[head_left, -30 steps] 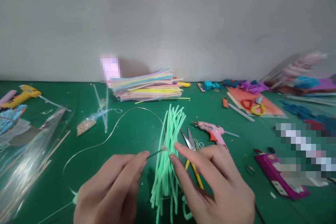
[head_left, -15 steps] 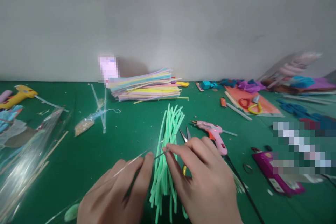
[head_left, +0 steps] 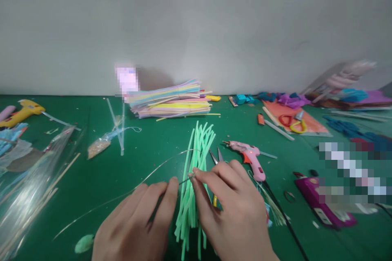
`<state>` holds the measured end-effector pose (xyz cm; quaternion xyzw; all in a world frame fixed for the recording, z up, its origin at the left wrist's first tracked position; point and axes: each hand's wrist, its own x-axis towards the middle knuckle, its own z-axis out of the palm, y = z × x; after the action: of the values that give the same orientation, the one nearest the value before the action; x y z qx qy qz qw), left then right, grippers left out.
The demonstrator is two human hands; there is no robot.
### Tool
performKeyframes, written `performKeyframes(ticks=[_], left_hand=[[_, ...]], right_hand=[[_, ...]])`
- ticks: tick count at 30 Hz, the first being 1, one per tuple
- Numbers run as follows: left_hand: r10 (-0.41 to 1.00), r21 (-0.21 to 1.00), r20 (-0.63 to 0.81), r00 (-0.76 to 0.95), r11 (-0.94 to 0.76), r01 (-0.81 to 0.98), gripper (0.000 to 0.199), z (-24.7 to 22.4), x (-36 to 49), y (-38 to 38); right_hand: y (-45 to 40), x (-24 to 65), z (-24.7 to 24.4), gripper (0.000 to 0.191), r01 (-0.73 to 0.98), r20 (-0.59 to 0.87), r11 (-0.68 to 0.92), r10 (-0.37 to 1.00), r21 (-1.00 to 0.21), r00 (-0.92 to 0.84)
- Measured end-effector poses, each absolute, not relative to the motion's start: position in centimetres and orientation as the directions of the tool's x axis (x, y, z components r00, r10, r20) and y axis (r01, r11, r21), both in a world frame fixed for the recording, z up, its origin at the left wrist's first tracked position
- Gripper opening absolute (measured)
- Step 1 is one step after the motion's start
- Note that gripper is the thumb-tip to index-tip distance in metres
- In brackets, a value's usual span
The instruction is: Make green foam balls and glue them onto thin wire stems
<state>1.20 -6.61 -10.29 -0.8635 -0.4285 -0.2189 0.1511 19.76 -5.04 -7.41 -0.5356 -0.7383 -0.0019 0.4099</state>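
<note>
Clock reference: taken about the green strips, with 12 o'clock towards the wall.
Dark rod: thin, short in its visible length, slightly tilted; it lay in the air over the green strips at the centre, between the two hands' fingertips.
Left hand: at 8 o'clock, thumb and forefinger narrowed on the near end of the dark rod.
Right hand: at 4 o'clock, thumb and forefinger pinched at the rod's other end, where a pale bit showed, too small to identify.
Clear thread: glossy and thin, arching from over the strips towards 8 o'clock, passing behind the left hand's knuckles.
Green strips: matt mint, loosely crossed, running from 12 to 6 o'clock on the table.
Scissors: just beside the strips at 1 to 2 o'clock, partly hidden by the right hand.
Small clear bag: between 9 and 10 o'clock, holding pale beige bits, too small to name.
Long clear sleeve: at 9 o'clock; its contents could not be made out through the glare.
Change noted: against one second earlier, the thread's high loop had flattened, the hands had drawn closer together, and the green piece at 8 o'clock had come clear of the left hand.
</note>
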Motion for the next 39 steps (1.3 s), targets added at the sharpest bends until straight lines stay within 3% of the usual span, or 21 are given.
performKeyframes(ticks=[7,10,13,15,17,22,33,39], left_hand=[[0.714,0.006,0.524,0.464,-0.548,0.836,0.036,-10.3,0.9,-6.4],[0.749,0.156,0.528,0.401,-0.549,0.821,0.032,-9.9,0.6,-6.0],[0.779,0.364,0.503,0.374,-0.583,0.726,0.029,-8.9,0.4,-5.9],[0.779,0.452,0.492,0.389,-0.610,0.651,0.030,-8.2,0.2,-5.9],[0.768,0.506,0.482,0.421,-0.636,0.583,0.033,-7.7,0.2,-6.0],[0.777,0.581,0.438,0.453,-0.629,0.517,0.037,-7.2,0.8,-5.7],[0.788,0.626,0.403,0.466,-0.608,0.488,0.035,-7.2,0.9,-6.0],[0.761,0.556,0.468,0.449,-0.648,0.521,0.035,-7.7,0.8,-5.7]], right_hand=[[-5.2,20.3,-7.8,0.020,0.837,0.551,0.372,0.828,-0.402,-0.104],[-5.0,21.8,-7.3,0.050,0.767,0.333,0.237,0.942,-0.596,-0.032],[-4.5,23.6,-6.8,0.040,0.354,-0.011,0.023,0.995,-0.935,-0.095],[-4.1,24.2,-6.9,0.036,-0.020,-0.098,-0.104,0.977,-0.994,-0.190],[-3.8,23.9,-7.3,0.027,-0.225,-0.104,-0.162,0.963,-0.961,-0.247],[-3.8,21.9,-8.0,0.019,-0.371,0.041,-0.120,0.916,-0.921,-0.399],[-3.8,21.6,-7.9,0.020,-0.404,0.030,-0.159,0.905,-0.901,-0.423],[-3.6,21.9,-8.3,0.017,-0.374,0.032,-0.132,0.915,-0.918,-0.403]])
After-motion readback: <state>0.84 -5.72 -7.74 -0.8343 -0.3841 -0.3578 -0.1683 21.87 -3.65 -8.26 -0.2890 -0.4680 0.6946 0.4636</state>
